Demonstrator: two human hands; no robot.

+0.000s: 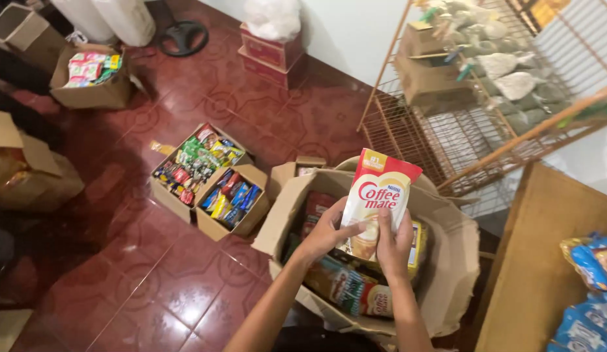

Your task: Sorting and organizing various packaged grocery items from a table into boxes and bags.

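Observation:
Both my hands hold up a flat red, white and cream pouch (pixel 379 195) above an open cardboard box (pixel 447 261). My left hand (pixel 326 233) grips its lower left side with the thumb across the front. My right hand (pixel 394 244) clasps its lower right edge. Inside the box lie more packets (pixel 346 287) in red, brown and yellow.
Two open cartons of colourful sachets (pixel 205 179) sit on the red tiled floor to the left. Another carton (pixel 91 75) stands at the far left. A wire rack (pixel 486 85) with bagged goods rises at the right. A wooden shelf (pixel 545 261) holds blue packets (pixel 590 261).

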